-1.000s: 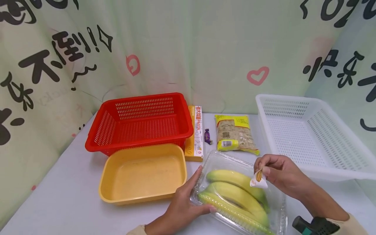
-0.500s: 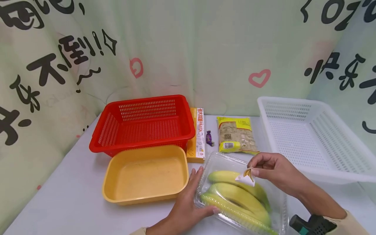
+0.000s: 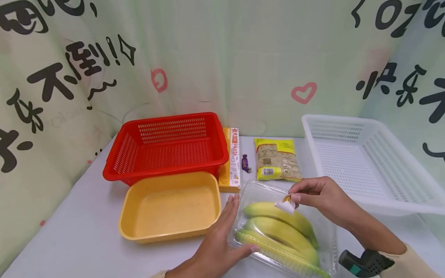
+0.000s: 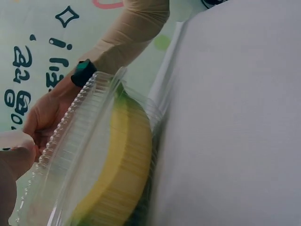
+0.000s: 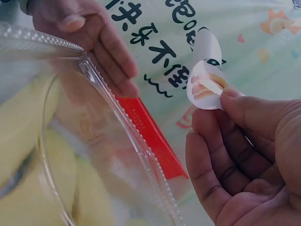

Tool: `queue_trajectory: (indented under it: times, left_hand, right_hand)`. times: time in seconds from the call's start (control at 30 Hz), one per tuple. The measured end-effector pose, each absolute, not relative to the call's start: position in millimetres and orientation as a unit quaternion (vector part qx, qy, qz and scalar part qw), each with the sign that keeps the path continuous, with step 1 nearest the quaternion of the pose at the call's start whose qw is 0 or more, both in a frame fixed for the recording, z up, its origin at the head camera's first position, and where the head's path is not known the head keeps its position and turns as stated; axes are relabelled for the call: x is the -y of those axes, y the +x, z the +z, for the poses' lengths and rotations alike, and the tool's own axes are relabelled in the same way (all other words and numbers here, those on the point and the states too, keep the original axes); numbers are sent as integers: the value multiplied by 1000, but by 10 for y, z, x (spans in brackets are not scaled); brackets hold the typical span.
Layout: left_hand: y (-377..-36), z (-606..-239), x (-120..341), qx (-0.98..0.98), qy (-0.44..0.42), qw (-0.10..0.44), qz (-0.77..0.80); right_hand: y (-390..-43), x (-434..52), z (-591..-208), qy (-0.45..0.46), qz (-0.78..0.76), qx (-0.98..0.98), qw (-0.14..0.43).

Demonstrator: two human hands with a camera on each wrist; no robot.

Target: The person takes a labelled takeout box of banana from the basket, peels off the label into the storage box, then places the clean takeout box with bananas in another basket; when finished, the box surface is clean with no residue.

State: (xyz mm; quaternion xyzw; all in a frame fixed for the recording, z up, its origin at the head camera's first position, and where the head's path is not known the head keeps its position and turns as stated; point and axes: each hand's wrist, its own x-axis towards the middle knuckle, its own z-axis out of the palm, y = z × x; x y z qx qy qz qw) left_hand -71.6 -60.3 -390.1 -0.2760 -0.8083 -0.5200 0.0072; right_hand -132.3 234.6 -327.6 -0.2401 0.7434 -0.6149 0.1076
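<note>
Three bananas (image 3: 283,229) lie inside a clear plastic clamshell box (image 3: 255,190), whose lid is down over them. My right hand (image 3: 321,199) is above the box and pinches a small white sticker (image 3: 284,206) with a banana picture between thumb and finger. In the right wrist view the sticker (image 5: 205,87) is bent, with part of it curling upward. My left hand (image 3: 219,241) is at the box's left side, its fingers straight and its thumb at the front edge of the lid. The left wrist view shows one banana (image 4: 122,160) close up through the clear wall.
A yellow tub (image 3: 170,204) stands left of the box, with a red basket (image 3: 167,154) behind it. Beyond the box lie a pasta box (image 3: 229,162), a purple wrapped candy (image 3: 245,163) and a yellow-and-clear food bag (image 3: 278,159). A white basket (image 3: 358,166) stands at right.
My right hand has moved left over the box with the sticker, which has turned and bent. The left hand's fingers have straightened a little beside the box.
</note>
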Motion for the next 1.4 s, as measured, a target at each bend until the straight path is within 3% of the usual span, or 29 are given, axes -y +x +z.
queue_trajectory:
  times: [0.2, 0.63, 1.4]
  left_hand:
    - [-790, -3762, 769, 799, -289, 38, -526]
    - [-933, -3695, 1366, 854, -206, 107, -466]
    - [-914, -3613, 2045, 911, -117, 92, -383]
  right_hand:
    - [-1347, -2285, -3209, -218, -596, -766, 101]
    - [-1453, -1971, -3049, -210, -574, -781, 128]
    - [-1685, -1375, -2994, -222, -508, -812, 185]
